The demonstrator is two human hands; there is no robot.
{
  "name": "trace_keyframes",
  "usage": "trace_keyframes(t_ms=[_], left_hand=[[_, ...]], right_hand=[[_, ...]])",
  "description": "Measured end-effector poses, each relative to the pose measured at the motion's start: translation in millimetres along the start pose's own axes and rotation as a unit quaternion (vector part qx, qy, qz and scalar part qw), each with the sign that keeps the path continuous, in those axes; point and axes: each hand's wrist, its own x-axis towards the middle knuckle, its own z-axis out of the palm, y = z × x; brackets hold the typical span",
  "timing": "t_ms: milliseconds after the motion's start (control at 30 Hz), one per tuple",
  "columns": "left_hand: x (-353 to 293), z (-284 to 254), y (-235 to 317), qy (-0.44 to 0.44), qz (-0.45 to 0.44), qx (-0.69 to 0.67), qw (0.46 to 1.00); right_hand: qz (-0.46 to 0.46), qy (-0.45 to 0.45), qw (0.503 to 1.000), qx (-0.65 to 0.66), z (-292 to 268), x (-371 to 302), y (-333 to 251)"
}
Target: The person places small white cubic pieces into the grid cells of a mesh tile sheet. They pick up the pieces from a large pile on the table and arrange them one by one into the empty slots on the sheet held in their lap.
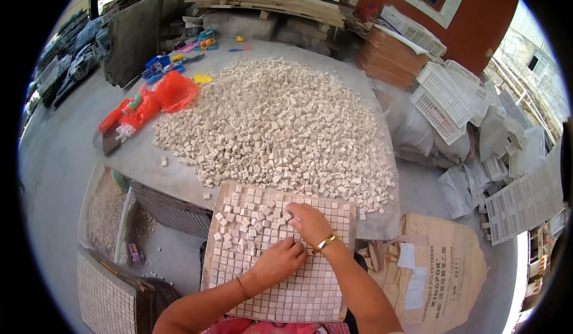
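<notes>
A square grid tray [218, 198] rests in front of me, its pockets largely filled with small pale stone tiles. Loose tiles [242, 222] lie piled over the rows in its upper left part. My right hand [308, 223], with a gold bangle at the wrist, is closed at the edge of that pile, fingertips pinching a small stone tile. Lower and to the left, my left hand [279, 263] bends over the middle of the tray with its fingers curled against the tiles. Whatever it holds, if anything, is hidden under the fingers.
Beyond the tray, a big heap of stone tiles [280, 119] covers the grey table [140, 166]. A red plastic bag [176, 91] and coloured toys lie at its left. Filled grid panels [104, 295] lean at lower left. White crates [444, 101] and a paper sack [444, 274] are at right.
</notes>
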Motion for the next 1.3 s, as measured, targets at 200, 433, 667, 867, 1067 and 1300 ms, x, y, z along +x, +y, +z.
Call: trace_keyframes(t_ms=[200,433,667,867,1067,1300], left_hand=[[-0.6,-11.2,-12.0,0.069,-0.07,-0.06,0.993],[26.2,-4.5,-39.8,0.15,-0.136,-0.049,0.978],[33.0,-2.9,-30.7,0.147,-0.146,-0.067,0.976],[19.3,-14.3,-29.7,0.18,-0.197,-0.087,0.96],[36.6,16.0,5.5,0.115,-0.097,-0.066,0.986],[52.3,35.8,14.9,0.074,-0.081,-0.033,0.993]], right_hand=[[0.065,0.014,0.996,0.064,-39.2,-14.1,1.9],[0.092,0.037,0.995,0.01,-72.0,-63.2,22.4],[0.054,0.051,0.997,-0.011,-51.6,-72.0,28.3],[0.021,0.093,0.995,-0.013,-51.9,-74.7,26.1],[0.074,0.055,0.996,0.013,-59.7,-88.9,23.3],[0.053,0.055,0.997,-0.024,-58.8,-92.5,27.0]])
